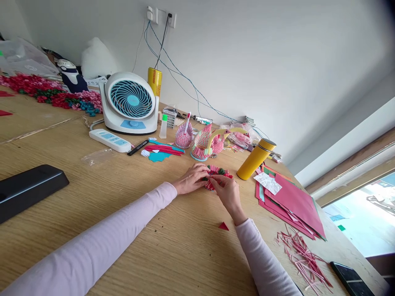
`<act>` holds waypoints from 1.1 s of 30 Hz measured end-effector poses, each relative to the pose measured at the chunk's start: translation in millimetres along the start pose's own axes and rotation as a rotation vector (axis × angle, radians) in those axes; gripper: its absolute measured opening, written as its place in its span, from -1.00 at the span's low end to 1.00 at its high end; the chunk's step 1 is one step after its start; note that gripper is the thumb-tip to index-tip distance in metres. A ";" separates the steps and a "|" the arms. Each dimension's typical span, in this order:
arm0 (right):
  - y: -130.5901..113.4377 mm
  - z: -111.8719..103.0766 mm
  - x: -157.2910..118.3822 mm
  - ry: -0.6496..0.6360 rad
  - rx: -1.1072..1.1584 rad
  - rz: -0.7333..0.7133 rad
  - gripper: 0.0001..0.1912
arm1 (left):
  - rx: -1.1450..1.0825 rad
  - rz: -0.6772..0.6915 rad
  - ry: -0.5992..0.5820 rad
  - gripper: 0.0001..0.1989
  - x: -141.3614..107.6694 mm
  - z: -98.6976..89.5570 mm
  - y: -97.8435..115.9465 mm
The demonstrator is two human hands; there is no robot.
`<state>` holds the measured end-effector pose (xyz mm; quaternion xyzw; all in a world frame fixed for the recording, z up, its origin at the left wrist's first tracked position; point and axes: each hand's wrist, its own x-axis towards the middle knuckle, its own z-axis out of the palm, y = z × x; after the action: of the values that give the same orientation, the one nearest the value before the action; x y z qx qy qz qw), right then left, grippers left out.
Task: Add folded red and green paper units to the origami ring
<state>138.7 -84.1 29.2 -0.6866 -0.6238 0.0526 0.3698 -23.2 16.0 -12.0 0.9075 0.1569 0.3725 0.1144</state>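
Note:
A ring of folded paper pieces (215, 169), red, pink and dark green, lies on the wooden table between my hands. My left hand (193, 177) grips its left side, fingers curled over the edge. My right hand (226, 191) is pinched at the near right part of the ring; whatever sits between its fingertips is too small to make out. One red folded paper triangle (224, 226) rests on the table by my right wrist. Beyond the ring stand a pink paper swan (202, 144) with a yellow neck and a smaller pink paper figure (184, 135).
A white fan (131, 102) and a power strip (110, 140) stand at the back left. To the right are a yellow flask (256, 159), red paper sheets (296, 197), thin paper strips (304, 259) and a phone (352, 279). A black case (32, 189) lies left.

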 end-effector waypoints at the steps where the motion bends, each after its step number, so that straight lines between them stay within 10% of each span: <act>1: -1.0 -0.6 -0.4 0.000 -0.026 -0.005 -0.72 | -0.006 0.000 -0.003 -0.73 -0.2 -0.4 0.3; 21: 11.8 0.1 8.1 -0.109 0.595 0.161 -0.49 | -0.008 -0.049 0.053 -0.76 2.8 -1.9 14.7; 33: 14.0 3.5 6.5 -0.109 0.573 0.129 -0.51 | -0.009 -0.049 0.068 -0.83 3.2 -1.2 16.8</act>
<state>149.6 -76.0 21.2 -0.5887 -0.5574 0.2866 0.5105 -18.5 1.7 -3.7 0.8896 0.1812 0.4011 0.1223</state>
